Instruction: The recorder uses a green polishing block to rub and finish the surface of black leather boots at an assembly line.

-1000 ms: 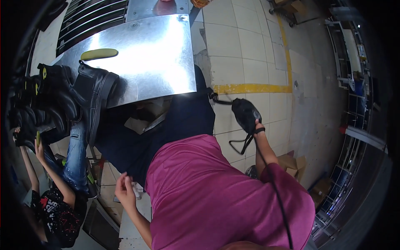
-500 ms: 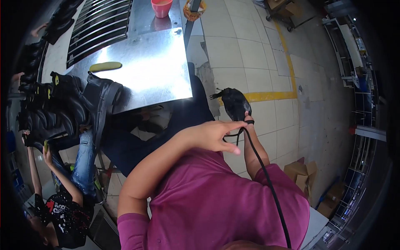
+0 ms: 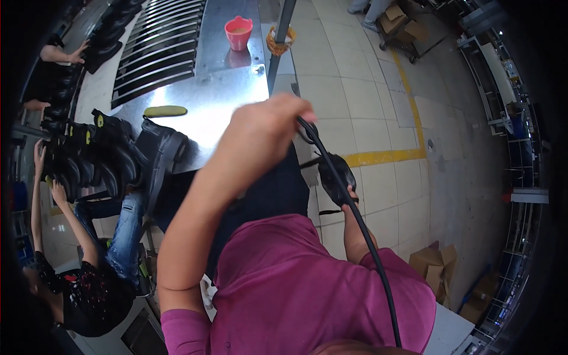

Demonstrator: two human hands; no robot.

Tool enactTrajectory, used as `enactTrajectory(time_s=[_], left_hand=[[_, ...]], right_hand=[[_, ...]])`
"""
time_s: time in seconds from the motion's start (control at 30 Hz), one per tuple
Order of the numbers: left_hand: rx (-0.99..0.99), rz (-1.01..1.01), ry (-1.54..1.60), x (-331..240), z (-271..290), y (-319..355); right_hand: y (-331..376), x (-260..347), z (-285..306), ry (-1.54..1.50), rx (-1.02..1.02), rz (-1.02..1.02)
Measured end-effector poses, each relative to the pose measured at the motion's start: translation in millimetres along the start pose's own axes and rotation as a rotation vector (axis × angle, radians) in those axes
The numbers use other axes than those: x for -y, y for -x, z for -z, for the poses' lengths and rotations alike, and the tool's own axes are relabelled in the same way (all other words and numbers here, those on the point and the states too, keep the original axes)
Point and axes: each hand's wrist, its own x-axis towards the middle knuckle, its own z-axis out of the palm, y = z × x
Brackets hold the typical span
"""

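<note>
Left grip [image 3: 263,129] seemingly pinches black cable [image 3: 367,234] near 12 o'clock, right grip [image 3: 350,199] clasps black pouch [image 3: 329,180] at 3; looks like cable handling, next move likely needs controlled slack.

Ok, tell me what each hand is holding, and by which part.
The right hand grips a black rounded item by its near end; the left hand holds the black cable at its upper bend.

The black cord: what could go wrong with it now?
The black cord, seemingly pinched by the left hand, could tangle with the black pouch-like object in the right hand. A swing of the left arm might also knock the nearest black boot at the edge of the metal tabletop.
</note>
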Motion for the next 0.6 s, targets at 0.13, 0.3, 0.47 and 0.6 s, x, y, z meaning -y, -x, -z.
enactTrajectory(time_s=[0.13, 0.3, 0.47, 0.6], left_hand=[[-0.078, -0.03, -0.246, -17, 43, -15], [-0.194, 0.153, -0.231, -25, 82, -8], [-0.171, 0.093, 0.038, -50, 89, -4], [-0.022, -0.017, 0.336, -73, 72, -82]], right_hand=[[28, 5, -2, 0.029, -0.047, 0.002], [26, 41, 17, 0.153, 0.001, 0.063], [50, 87, 24, 0.006, 0.383, -0.023], [116, 97, 42, 0.022, 0.478, -0.062]])
